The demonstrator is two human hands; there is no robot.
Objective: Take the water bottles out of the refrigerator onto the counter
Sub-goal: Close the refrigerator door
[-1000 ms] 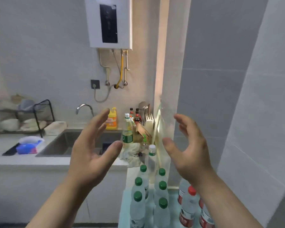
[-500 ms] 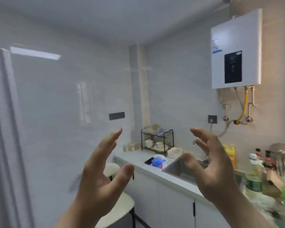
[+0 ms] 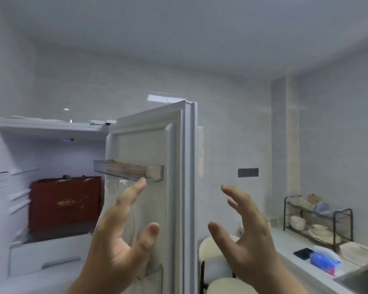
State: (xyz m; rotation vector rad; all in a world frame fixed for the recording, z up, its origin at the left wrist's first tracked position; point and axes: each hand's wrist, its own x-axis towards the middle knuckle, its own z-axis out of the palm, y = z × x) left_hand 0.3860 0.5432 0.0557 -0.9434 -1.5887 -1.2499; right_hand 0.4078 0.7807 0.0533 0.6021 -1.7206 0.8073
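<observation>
A blurred view from a head-worn camera in a pale tiled kitchen, with two bare hands raised in the foreground, palms facing each other and held apart. The left hand (image 3: 123,236) is spread, fingers extended upward and thumb out, empty and touching nothing; it appears in front of the inner face of the refrigerator door (image 3: 155,187). The right hand (image 3: 246,236) is likewise spread with fingers slightly curled, empty, in front of the wall and two round cream stools (image 3: 212,249). The refrigerator (image 3: 51,145) fills the left side, its door swung wide toward the camera. A clear door shelf (image 3: 128,171) sits just above the left fingertips. Inside the compartment, a dark red box (image 3: 65,205) rests on a shelf toward the back, with white drawers below it. No water bottles can be made out inside the refrigerator or on the door; motion blur makes the interior hard to read. At right, the counter (image 3: 285,247) runs along the wall, carrying a black wire dish rack (image 3: 319,221) with bowls and plates, a blue packet (image 3: 323,259), a small dark flat object (image 3: 303,253), and the corner of a sink (image 3: 363,279) at the lower right edge
</observation>
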